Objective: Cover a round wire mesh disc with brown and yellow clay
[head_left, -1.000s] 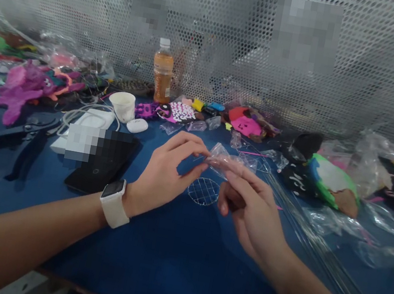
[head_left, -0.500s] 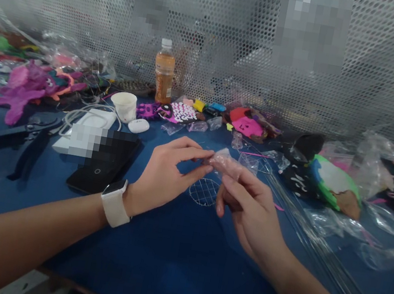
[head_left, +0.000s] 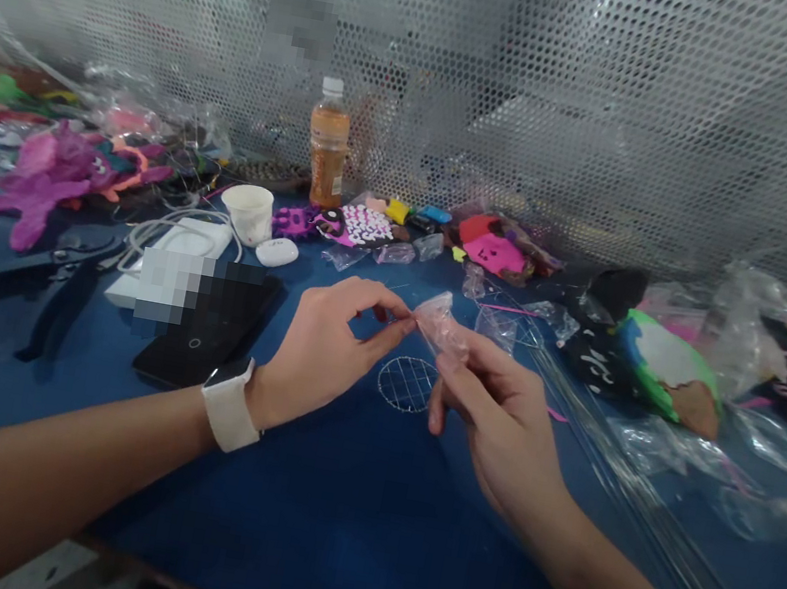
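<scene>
A small clear plastic bag is crumpled between the thumb and fingers of my right hand. The thumb and forefinger of my left hand, with a watch on its wrist, pinch together at the bag's left edge. Just beneath the hands, a round wire mesh lies flat on the blue tabletop. What the bag may contain is too small to make out.
To the left are a black phone-like device, a white box, black-handled pliers and a paper cup. A drink bottle stands at the back. Long thin wires and coloured clay pieces lie right.
My left fingertips have drawn slightly left, to the bag's edge. The bag now stands more upright in my right hand, with more of it showing.
</scene>
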Available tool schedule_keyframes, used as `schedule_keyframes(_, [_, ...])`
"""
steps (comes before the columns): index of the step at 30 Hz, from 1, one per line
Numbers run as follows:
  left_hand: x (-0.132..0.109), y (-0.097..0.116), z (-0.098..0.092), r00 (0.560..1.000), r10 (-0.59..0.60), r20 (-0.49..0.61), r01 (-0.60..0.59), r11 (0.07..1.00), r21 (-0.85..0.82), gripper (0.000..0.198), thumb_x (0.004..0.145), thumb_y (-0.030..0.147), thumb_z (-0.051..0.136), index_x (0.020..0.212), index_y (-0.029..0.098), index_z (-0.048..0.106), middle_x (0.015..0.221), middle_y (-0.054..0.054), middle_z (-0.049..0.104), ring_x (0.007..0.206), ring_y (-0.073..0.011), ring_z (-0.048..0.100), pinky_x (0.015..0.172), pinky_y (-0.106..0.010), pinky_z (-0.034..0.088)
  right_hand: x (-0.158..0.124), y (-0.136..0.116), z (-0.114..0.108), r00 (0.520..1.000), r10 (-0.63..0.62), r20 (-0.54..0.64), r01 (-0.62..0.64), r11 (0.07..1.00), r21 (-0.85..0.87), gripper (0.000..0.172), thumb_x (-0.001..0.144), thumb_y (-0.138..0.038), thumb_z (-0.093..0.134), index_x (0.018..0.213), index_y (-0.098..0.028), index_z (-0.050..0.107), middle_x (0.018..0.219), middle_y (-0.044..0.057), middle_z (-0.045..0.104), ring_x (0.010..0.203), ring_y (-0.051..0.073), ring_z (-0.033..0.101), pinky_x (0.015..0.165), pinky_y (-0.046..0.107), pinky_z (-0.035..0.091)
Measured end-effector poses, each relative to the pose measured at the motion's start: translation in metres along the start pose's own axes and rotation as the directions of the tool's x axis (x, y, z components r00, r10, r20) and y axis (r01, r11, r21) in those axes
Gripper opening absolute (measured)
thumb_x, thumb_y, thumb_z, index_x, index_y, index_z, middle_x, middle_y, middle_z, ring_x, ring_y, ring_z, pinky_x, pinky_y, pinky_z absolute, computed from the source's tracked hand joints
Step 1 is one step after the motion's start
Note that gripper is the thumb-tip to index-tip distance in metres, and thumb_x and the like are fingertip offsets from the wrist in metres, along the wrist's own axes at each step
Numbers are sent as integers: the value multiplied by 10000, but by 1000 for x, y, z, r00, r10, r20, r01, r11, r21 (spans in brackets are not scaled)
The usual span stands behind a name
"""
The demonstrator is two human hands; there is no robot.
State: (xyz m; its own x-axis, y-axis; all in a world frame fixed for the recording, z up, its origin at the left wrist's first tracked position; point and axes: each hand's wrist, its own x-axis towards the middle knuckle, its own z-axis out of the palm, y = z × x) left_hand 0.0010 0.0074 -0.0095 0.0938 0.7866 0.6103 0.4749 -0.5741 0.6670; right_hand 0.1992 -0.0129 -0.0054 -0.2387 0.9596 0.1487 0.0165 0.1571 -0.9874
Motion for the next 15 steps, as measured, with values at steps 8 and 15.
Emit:
schedule_keyframes(8, [0, 1, -1, 997, 73, 30, -74, 997, 22, 74, 992, 166, 661, 990, 203, 725, 962, -27, 760, 877, -175, 671, 798, -324, 538, -2, -4, 4, 999, -33, -18, 31, 993, -117, 335, 1051, -435, 602, 1298, -272, 757, 525, -70, 552, 464, 130, 576, 538, 314, 439])
schedule_keyframes(15, [2, -1, 2, 985, -117, 128, 142, 967, -209, 73, 1017, 229, 647, 1028, 195, 711, 1022, -41, 741, 906, -168, 663, 813, -318, 531, 1, -4, -1, 986, -64, -154, 45, 991, -126, 295, 1047, -436, 619, 1183, -252, 805, 512, -60, 513, 460, 116, 530, 504, 299, 415])
